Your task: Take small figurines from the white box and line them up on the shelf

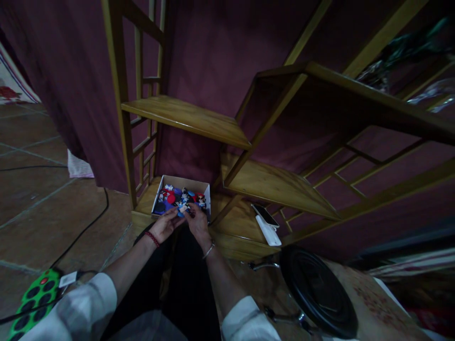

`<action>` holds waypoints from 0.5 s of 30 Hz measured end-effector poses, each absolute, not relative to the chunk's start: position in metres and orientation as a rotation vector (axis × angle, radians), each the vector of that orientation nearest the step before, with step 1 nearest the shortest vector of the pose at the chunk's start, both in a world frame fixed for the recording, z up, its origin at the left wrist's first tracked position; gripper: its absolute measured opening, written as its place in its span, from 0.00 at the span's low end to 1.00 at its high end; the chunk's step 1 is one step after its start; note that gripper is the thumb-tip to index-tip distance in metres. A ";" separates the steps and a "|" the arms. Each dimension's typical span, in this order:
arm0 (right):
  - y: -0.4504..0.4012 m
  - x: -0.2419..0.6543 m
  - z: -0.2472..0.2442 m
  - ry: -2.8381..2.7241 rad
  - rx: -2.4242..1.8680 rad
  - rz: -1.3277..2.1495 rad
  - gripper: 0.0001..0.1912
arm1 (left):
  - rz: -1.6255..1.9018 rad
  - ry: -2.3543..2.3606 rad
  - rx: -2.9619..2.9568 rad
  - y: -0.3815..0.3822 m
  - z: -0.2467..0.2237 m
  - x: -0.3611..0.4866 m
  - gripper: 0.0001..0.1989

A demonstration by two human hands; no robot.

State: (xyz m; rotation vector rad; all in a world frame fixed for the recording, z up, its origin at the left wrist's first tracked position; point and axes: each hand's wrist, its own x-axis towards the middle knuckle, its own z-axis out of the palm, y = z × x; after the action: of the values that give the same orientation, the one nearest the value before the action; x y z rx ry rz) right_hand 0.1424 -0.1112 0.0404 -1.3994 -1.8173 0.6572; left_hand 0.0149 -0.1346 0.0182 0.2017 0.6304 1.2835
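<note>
Blue-white toy [183, 209] in both hands [165, 226]; direction, long axis unclear.

White sleeves [88, 303]; red beaded bracelet [152, 238]; silvery bangle [209, 251]; black trousers [195, 284].

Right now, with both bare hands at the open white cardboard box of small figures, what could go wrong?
The small blue-and-pale piece could slip from the left hand and right hand, and might get lost among the colourful pieces in the box. The thin black cable on the brown tiled floor might trip someone.
</note>
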 end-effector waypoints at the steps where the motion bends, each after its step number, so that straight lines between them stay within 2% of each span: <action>1: -0.112 0.145 0.042 -1.804 -1.403 0.658 0.15 | 1.275 0.633 0.203 -0.135 0.020 0.017 0.08; 15: -0.132 0.186 0.069 -1.631 -1.315 0.687 0.14 | 1.243 0.608 0.254 -0.139 0.045 0.051 0.09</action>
State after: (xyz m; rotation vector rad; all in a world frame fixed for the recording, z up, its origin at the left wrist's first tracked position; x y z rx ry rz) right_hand 0.1859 -0.1321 0.0693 -1.3151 -1.6313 0.6869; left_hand 0.0510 -0.1394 0.0452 0.2541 0.6077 1.2434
